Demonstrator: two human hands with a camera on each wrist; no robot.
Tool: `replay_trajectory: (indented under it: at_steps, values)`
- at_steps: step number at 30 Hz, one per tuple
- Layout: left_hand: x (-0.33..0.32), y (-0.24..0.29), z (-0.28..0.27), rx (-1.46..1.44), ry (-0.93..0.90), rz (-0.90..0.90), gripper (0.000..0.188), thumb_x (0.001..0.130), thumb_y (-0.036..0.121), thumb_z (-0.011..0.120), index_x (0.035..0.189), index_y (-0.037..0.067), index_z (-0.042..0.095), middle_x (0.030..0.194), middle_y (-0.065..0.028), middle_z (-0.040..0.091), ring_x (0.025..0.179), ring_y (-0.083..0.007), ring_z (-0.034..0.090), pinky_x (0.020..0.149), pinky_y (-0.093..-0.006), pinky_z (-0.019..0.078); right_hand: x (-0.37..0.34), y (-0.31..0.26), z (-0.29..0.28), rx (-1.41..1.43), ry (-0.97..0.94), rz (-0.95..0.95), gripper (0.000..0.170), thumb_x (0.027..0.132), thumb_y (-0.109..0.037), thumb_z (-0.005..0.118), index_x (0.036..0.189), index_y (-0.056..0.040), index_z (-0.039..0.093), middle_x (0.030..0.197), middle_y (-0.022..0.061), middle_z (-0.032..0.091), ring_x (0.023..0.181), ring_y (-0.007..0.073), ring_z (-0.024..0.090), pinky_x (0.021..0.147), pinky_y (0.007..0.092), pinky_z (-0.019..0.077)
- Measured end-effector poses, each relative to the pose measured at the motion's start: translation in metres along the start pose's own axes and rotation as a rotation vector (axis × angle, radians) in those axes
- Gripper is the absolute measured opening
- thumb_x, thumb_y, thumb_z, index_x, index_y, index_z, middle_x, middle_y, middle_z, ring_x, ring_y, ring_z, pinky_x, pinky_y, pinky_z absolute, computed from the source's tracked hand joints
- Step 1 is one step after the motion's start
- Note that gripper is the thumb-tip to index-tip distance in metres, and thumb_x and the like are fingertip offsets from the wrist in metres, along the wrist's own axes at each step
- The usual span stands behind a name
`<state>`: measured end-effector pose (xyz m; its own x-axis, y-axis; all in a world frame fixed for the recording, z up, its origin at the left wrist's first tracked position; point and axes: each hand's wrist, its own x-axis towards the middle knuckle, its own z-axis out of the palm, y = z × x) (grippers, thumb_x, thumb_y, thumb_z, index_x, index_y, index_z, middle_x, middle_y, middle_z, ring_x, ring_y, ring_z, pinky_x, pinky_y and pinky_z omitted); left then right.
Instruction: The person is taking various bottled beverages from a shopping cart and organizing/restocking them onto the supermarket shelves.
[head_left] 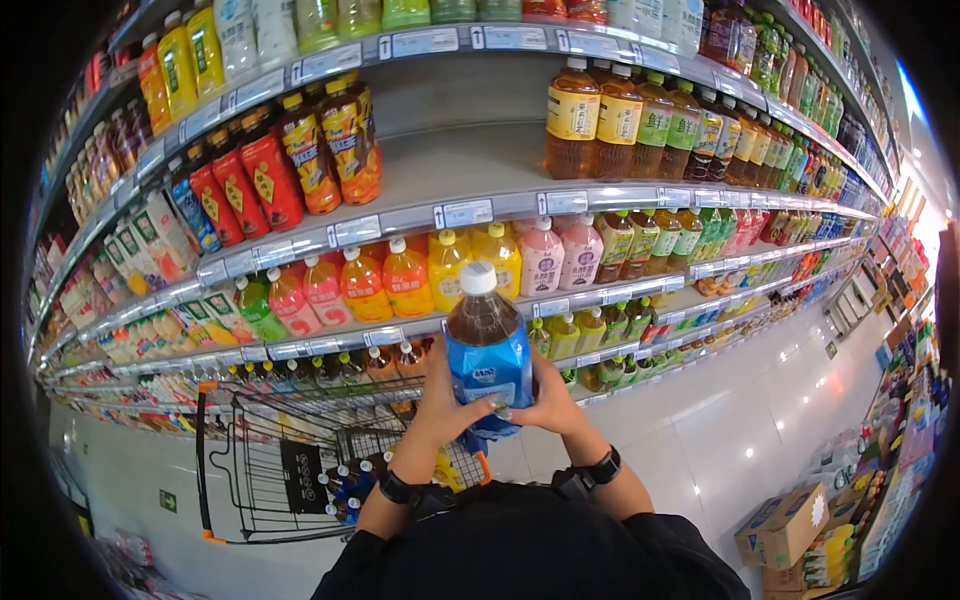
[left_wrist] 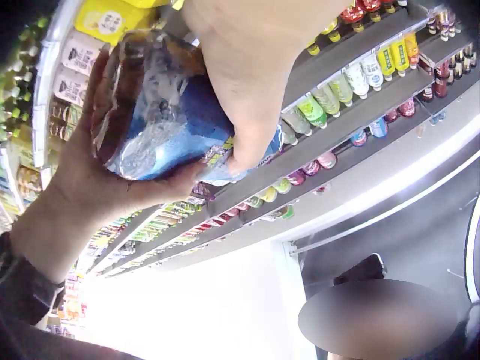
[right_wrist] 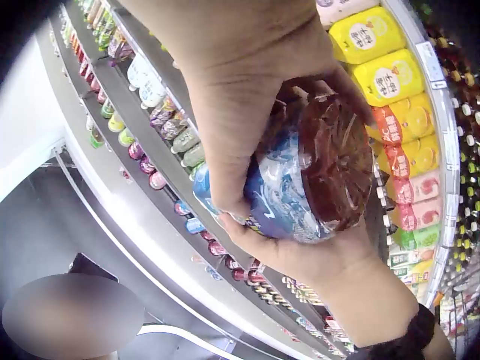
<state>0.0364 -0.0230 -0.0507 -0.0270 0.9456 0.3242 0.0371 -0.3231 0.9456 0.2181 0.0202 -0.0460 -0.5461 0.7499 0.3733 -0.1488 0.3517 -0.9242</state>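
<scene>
A large bottle of dark drink with a blue label and white cap is held upright between both hands in the head view. My left hand grips its left side and my right hand its right, thumbs nearly meeting across the front of the label. In the left wrist view, the left hand curls round the bottle from above, opposite the right hand. The right wrist view has the ridged brown base of the bottle between the right hand and the left hand.
A wire shopping cart with dark, white-capped bottles inside stands at the left. Curved shelves of drinks run across the front, with a bare stretch on an upper shelf. Cardboard boxes sit on the floor at the lower right.
</scene>
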Motion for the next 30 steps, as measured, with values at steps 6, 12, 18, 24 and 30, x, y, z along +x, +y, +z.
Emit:
replay_trajectory:
  at_steps: [6, 12, 18, 24, 30]
  values:
    - [0.037, 0.002, 0.031, -0.153, -0.209, 0.138, 0.104, 0.070, 0.060, 0.063, 0.140, -0.003, 0.017, 0.141, -0.0173, 0.024, 0.131, -0.0278, 0.024, 0.107, -0.0381, 0.0174, -0.017, 0.002, -0.041, 0.290, -0.008, 0.023, 0.085, 0.065, -0.021, 0.075, 0.133, 0.0045, 0.030, 0.120, 0.0139, 0.051, 0.109, 0.0200, 0.051, 0.092, 0.0348, 0.0435]
    - [0.051, 0.011, 0.044, -0.269, -0.294, -0.010, 0.102, 0.073, 0.063, 0.060, 0.140, -0.002, 0.019, 0.140, -0.0127, 0.030, 0.130, -0.0232, 0.028, 0.106, -0.0363, 0.0226, -0.031, 0.014, -0.061, 0.837, -0.050, 0.152, 0.078, 0.071, -0.026, 0.067, 0.133, 0.0032, 0.030, 0.126, 0.0160, 0.050, 0.113, 0.0253, 0.052, 0.095, 0.0374, 0.0416]
    - [0.041, 0.002, 0.047, -0.391, -0.245, -0.042, 0.096, 0.077, 0.053, 0.063, 0.142, 0.002, 0.015, 0.144, -0.0122, 0.026, 0.131, -0.0217, 0.027, 0.106, -0.0364, 0.0244, -0.027, -0.006, -0.063, 0.611, -0.086, 0.100, 0.085, 0.065, -0.022, 0.074, 0.133, 0.0025, 0.030, 0.122, 0.0125, 0.050, 0.110, 0.0193, 0.050, 0.095, 0.0341, 0.0396]
    - [0.041, 0.006, 0.040, -0.061, -0.177, 0.086, 0.093, 0.080, 0.059, 0.054, 0.141, -0.001, 0.017, 0.144, -0.0159, 0.025, 0.134, -0.0237, 0.022, 0.108, -0.0375, 0.0181, -0.018, -0.007, -0.056, 0.579, 0.003, -0.031, 0.087, 0.061, -0.020, 0.078, 0.131, 0.0016, 0.031, 0.117, 0.0117, 0.052, 0.108, 0.0205, 0.052, 0.093, 0.0355, 0.0413]
    - [0.038, 0.043, 0.033, 0.102, -0.257, 0.177, 0.096, 0.074, 0.056, 0.063, 0.138, -0.003, 0.023, 0.141, -0.0174, 0.029, 0.134, -0.0260, 0.024, 0.108, -0.0373, 0.0178, -0.012, 0.001, -0.053, 0.613, 0.078, -0.054, 0.083, 0.062, -0.020, 0.076, 0.130, 0.0018, 0.032, 0.116, 0.0129, 0.053, 0.106, 0.0217, 0.054, 0.091, 0.0361, 0.0441]
